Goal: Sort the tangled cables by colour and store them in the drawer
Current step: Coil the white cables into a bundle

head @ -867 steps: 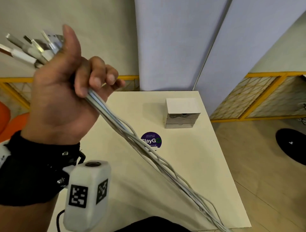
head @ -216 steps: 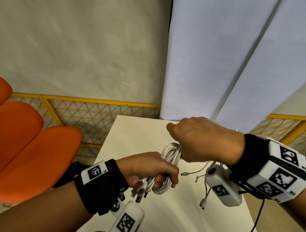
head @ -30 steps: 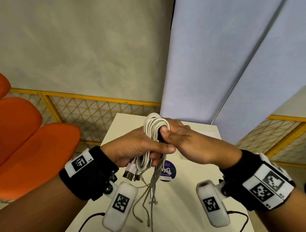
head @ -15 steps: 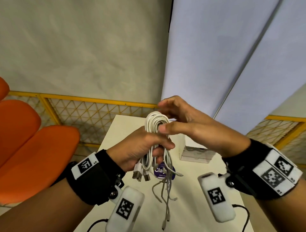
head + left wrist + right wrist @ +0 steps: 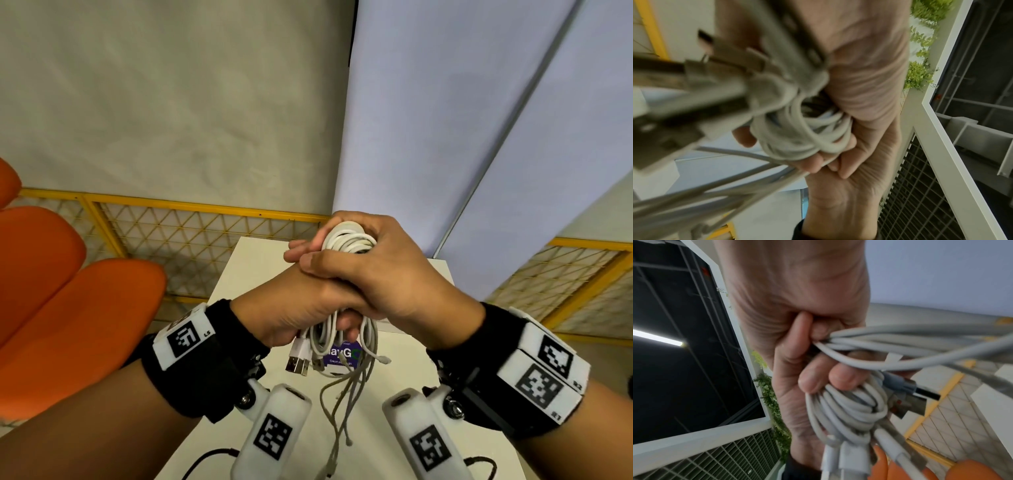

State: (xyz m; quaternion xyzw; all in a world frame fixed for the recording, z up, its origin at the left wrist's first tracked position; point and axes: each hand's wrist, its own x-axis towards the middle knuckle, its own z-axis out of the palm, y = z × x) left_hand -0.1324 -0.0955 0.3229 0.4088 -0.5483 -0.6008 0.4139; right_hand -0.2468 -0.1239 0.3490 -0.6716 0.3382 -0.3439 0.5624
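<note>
Fingers (image 5: 301, 250) of both hands around white cables (image 5: 346, 240)

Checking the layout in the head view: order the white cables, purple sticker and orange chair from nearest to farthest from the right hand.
1. White cables, gripped in the right hand.
2. Purple sticker, on the table just below.
3. Orange chair, far left.

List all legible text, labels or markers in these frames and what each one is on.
"ayG": on the purple round sticker on the table, partly hidden by the white cables; the small lines on it are too blurred to read.
"LS": on the left wristband tag, beside a black-and-white square marker.
Small characters on the right wristband tags: too small to read.
Square markers on both wrist cameras: patterns, no words.
Wrist views: no text.
</note>
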